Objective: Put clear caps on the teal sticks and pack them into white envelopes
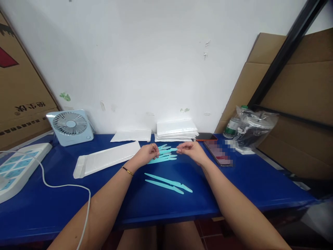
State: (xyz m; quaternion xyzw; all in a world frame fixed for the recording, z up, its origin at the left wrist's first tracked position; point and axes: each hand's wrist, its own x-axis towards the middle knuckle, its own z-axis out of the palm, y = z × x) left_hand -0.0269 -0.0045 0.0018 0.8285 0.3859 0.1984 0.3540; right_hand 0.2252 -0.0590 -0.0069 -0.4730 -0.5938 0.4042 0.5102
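Note:
Several turquoise eyebrow razors (pixel 170 157) lie fanned out on the blue table, between my two hands. My left hand (pixel 148 153) has its fingers closed on the razors' left ends, hiding that part of them. With thumb and finger, my right hand (pixel 191 151) pinches the right tip of one razor, which spans from hand to hand. Closer to me, two more eyebrow razors (pixel 169 182) rest side by side on the table. A long white plastic mailing bag (pixel 109 159) lies flat to the left, its right end close to my left hand.
Stacked white packets (pixel 177 129) stand against the wall, with another white packet (pixel 131 135) beside them. Two phones lie at the right, one nearer (pixel 218 152). A fan (pixel 70 126), power strip (pixel 18 168) and white cable (pixel 65 185) occupy the left; a bottle (pixel 231 127) stands far right.

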